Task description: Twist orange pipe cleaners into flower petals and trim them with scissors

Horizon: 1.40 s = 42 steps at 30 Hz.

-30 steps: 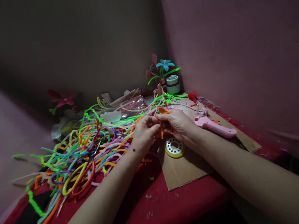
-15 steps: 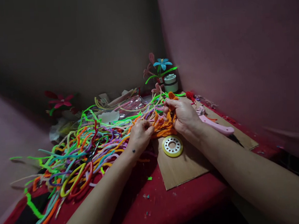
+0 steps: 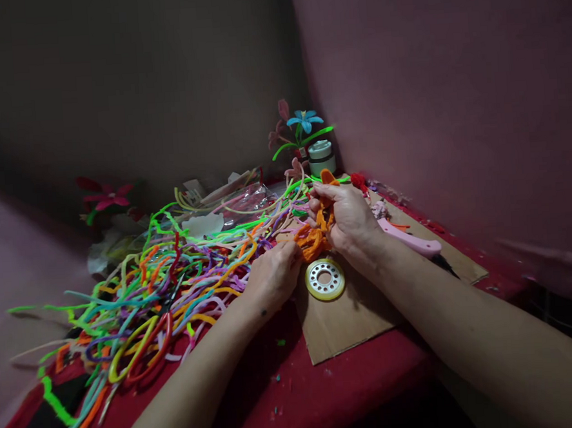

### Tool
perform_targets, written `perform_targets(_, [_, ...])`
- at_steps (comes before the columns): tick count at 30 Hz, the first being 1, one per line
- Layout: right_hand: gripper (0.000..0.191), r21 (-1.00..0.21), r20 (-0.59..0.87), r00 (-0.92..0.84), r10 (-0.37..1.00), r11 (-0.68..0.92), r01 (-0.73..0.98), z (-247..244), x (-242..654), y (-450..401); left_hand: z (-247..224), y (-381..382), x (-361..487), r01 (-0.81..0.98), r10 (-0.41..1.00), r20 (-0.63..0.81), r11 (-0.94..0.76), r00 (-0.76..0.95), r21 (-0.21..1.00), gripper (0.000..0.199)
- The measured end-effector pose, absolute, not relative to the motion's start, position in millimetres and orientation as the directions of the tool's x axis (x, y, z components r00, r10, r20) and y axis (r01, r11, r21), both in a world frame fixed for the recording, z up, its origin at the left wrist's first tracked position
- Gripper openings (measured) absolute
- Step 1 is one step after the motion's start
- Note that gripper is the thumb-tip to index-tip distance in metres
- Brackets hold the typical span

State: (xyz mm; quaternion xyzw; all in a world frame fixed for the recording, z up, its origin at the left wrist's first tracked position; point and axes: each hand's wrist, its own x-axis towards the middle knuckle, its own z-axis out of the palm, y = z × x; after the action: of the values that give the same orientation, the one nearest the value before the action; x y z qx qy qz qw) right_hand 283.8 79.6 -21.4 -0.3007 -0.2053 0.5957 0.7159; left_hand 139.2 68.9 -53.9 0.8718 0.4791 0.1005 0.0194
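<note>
Bunched orange pipe cleaners [image 3: 312, 243] stretch between my two hands, bent into loops. My right hand [image 3: 348, 218] is closed around their upper part, with an orange loop poking out above its fingers. At the lower left end my left hand [image 3: 276, 271] pinches the same orange piece, its fingertips partly hidden behind the knuckles. Just below lies a yellow-rimmed tape spool [image 3: 325, 279] with a perforated white centre, flat on a brown board [image 3: 355, 326]. A pink-handled tool [image 3: 411, 240] rests on the board beside my right wrist.
Many coloured pipe cleaners [image 3: 217, 283] heap up on the left, with yellow-and-red-handled scissors [image 3: 165, 341] among them. Behind stand a white lidded jar [image 3: 320, 157], a blue flower [image 3: 304, 120] and a pink flower [image 3: 108, 198]. Red cloth [image 3: 297, 400] covers the table.
My left hand has turned and come closer to my right hand, drawing the orange strands into a tighter bunch. The whole view has shifted slightly.
</note>
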Motion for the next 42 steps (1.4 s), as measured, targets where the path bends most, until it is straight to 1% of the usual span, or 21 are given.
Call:
perform_targets(2, [0.013,-0.687,-0.039,0.218,0.975,0.132,-0.715,-23.0,284.5,80.6,-52.3,68.2,137.0,0.817,0.822,0.159,-0.565,0.546,0.114,0.013])
perform_targets(5, [0.012,-0.696,-0.005,0.224,0.975,0.157,-0.700,-25.4,285.5,82.0,-48.1,67.8,133.3,0.788,0.796,0.130,-0.604,0.591,0.122,0.011])
perform_targets(9, [0.011,-0.689,0.014,0.222,0.975,0.171,-0.705,-26.5,285.4,82.5,-42.5,67.7,131.7,0.725,0.744,0.068,-0.665,0.665,0.180,0.017])
perform_targets(11, [0.012,-0.685,0.018,0.219,0.975,0.172,-0.708,-25.9,284.8,82.0,-42.0,68.0,132.4,0.718,0.751,0.090,-0.655,0.655,0.238,0.024])
perform_targets(13, [0.013,-0.677,0.010,0.214,0.977,0.164,-0.718,-24.7,283.9,81.2,-44.3,68.9,133.4,0.757,0.804,0.175,-0.594,0.568,0.272,0.025])
perform_targets(14, [0.013,-0.673,0.005,0.209,0.978,0.157,-0.722,-23.9,283.5,80.7,-46.5,69.8,133.8,0.786,0.829,0.225,-0.557,0.511,0.267,0.022])
perform_targets(16, [0.013,-0.666,-0.008,0.200,0.980,0.145,-0.732,-22.2,282.8,79.5,-51.7,72.1,134.5,0.848,0.857,0.286,-0.491,0.429,0.200,0.016])
perform_targets(18, [0.013,-0.661,-0.024,0.192,0.981,0.129,-0.740,-20.8,282.2,78.3,-56.9,74.9,134.9,0.882,0.865,0.285,-0.457,0.412,0.114,0.016])
perform_targets(19, [0.013,-0.659,-0.034,0.189,0.981,0.120,-0.742,-20.4,281.9,77.8,-59.0,76.2,135.2,0.886,0.867,0.275,-0.454,0.416,0.092,0.015])
perform_targets(23, [0.011,-0.669,-0.078,0.181,0.980,0.083,-0.739,-19.6,281.4,77.1,-62.8,78.6,136.6,0.874,0.863,0.252,-0.473,0.437,0.106,0.010])
perform_targets(29, [0.012,-0.670,-0.076,0.184,0.980,0.086,-0.737,-20.0,281.0,77.5,-60.0,76.0,140.3,0.899,0.895,0.197,-0.425,0.400,0.109,0.012])
perform_targets(34, [0.013,-0.645,-0.079,0.179,0.981,0.086,-0.759,-21.0,280.2,77.4,-59.7,76.2,140.8,0.880,0.882,0.170,-0.461,0.440,0.113,0.013])
perform_targets(36, [0.014,-0.640,-0.070,0.171,0.983,0.087,-0.763,-21.4,280.1,77.8,-60.1,75.0,141.2,0.871,0.867,0.182,-0.483,0.463,0.086,0.013])
perform_targets(39, [0.015,-0.646,-0.068,0.171,0.983,0.087,-0.758,-21.3,280.5,78.0,-60.2,71.0,143.1,0.866,0.845,0.221,-0.501,0.487,0.007,0.014])
perform_targets(42, [0.014,-0.683,-0.063,0.153,0.986,0.069,-0.727,-21.2,280.3,76.3,-61.0,67.2,144.3,0.864,0.836,0.226,-0.499,0.501,-0.067,0.017])
